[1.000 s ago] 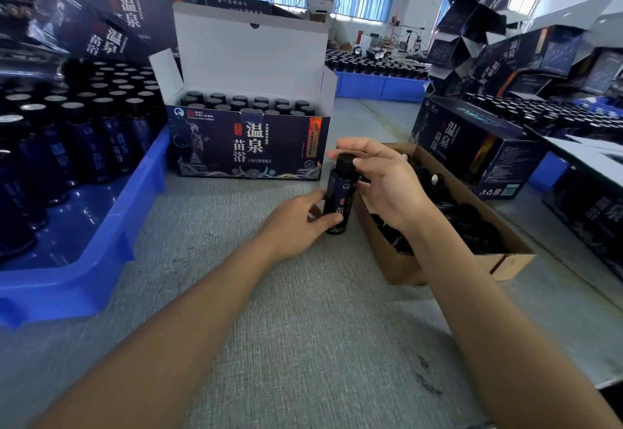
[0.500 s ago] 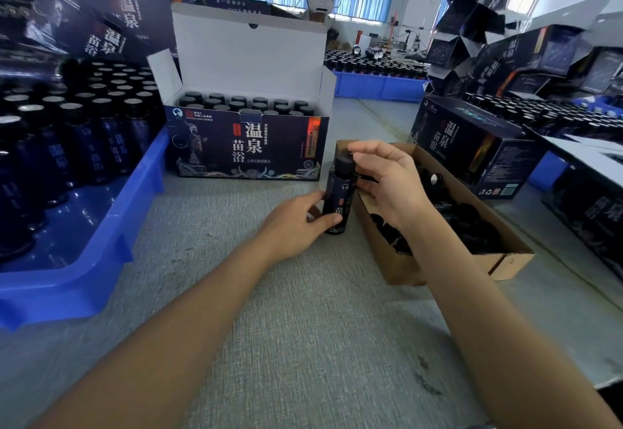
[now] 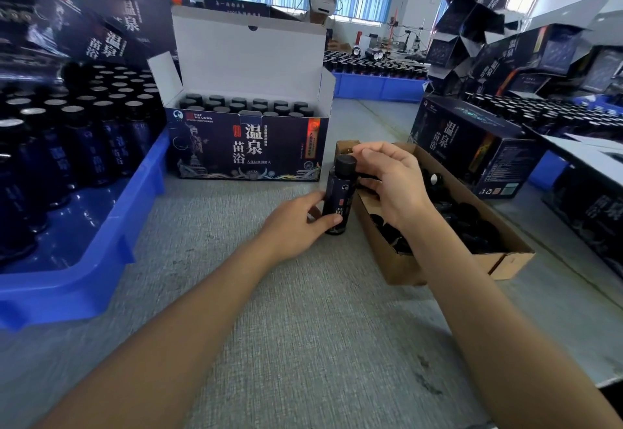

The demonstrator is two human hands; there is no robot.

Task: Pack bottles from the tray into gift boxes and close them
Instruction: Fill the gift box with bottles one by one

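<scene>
Bottle [image 3: 338,197], dark with a black cap, is standing upright on the grey table [image 3: 303,327], just near of the open gift box [image 3: 247,149] and touching the left wall of a brown cardboard carton [image 3: 448,256]. The left hand [image 3: 296,223] is gripping its lower body, thumb in front and fingers curled round the far side, with the forearm stretching in from the near left. The right hand [image 3: 394,186] is hovering at the cap, fingers bent and loosely gathered over its right side; whether they are actually pinching the cap I cannot tell. Its forearm is crossing over the carton, which is holding loose black caps [image 3: 472,223] and is partly hidden by the wrist.

The gift box is sitting with its white lid flap standing up and rows of capped bottles filling it. On the left, a blue tray [image 3: 111,243] is carrying many more dark bottles [image 3: 84,132] towards its far end, while its near end is showing bare blue plastic. On the right, a closed box [image 3: 472,145] is lying just beyond the carton. Stacks of folded boxes are crowding the far left and far right, and a person wearing a headset [image 3: 322,0] is standing behind the raised lid
</scene>
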